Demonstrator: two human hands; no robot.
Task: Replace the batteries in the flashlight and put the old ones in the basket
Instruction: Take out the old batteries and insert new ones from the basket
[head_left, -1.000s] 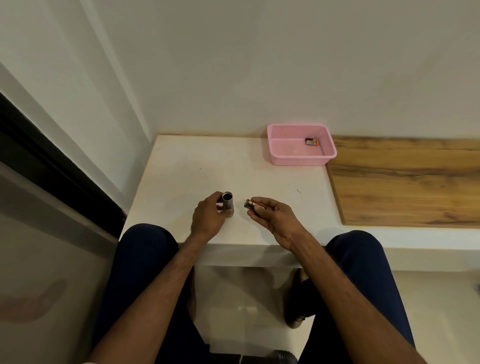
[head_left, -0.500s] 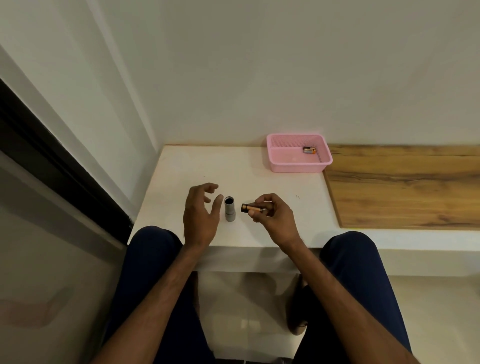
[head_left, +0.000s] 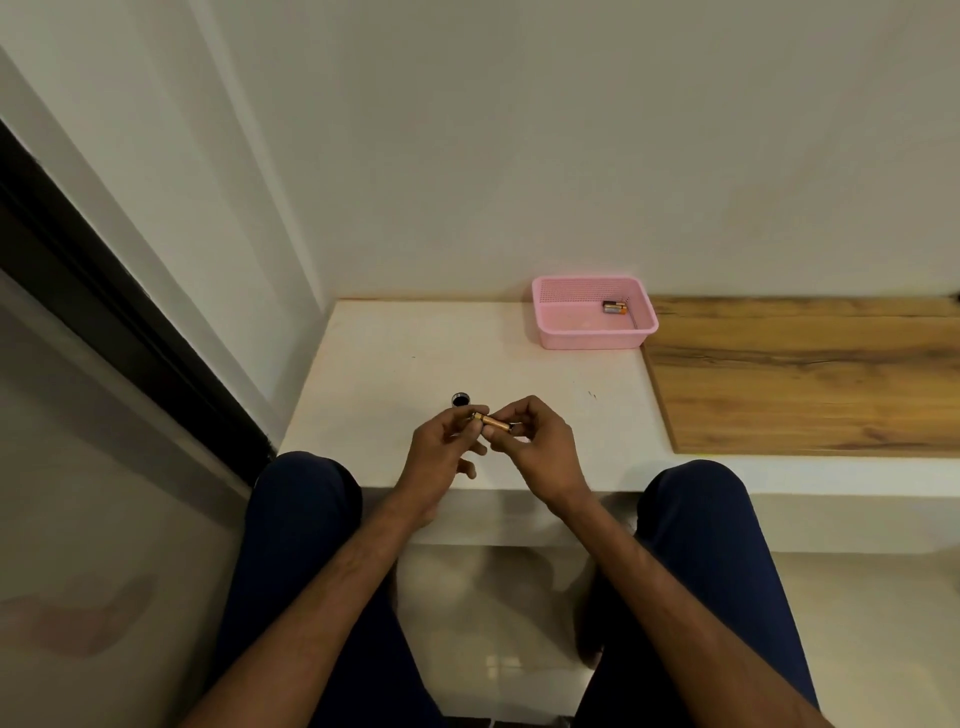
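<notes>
The grey flashlight body (head_left: 461, 400) stands upright on the white table (head_left: 395, 353), open end up, just behind my left hand (head_left: 444, 447). Both hands meet over the table's front edge. A copper and black battery (head_left: 493, 422) lies level between them. My right hand (head_left: 530, 441) pinches its right end and my left fingertips touch its left end. The pink basket (head_left: 592, 338) sits at the back of the table with old batteries (head_left: 614, 307) inside.
A wooden board (head_left: 810, 374) covers the ledge to the right of the basket. Walls close in behind and to the left. My knees in dark trousers flank the table's front edge.
My left hand let go of the flashlight, which stays standing alone, and moved right to meet the battery held in my right hand. The camera tilted, shifting the scene lower.
</notes>
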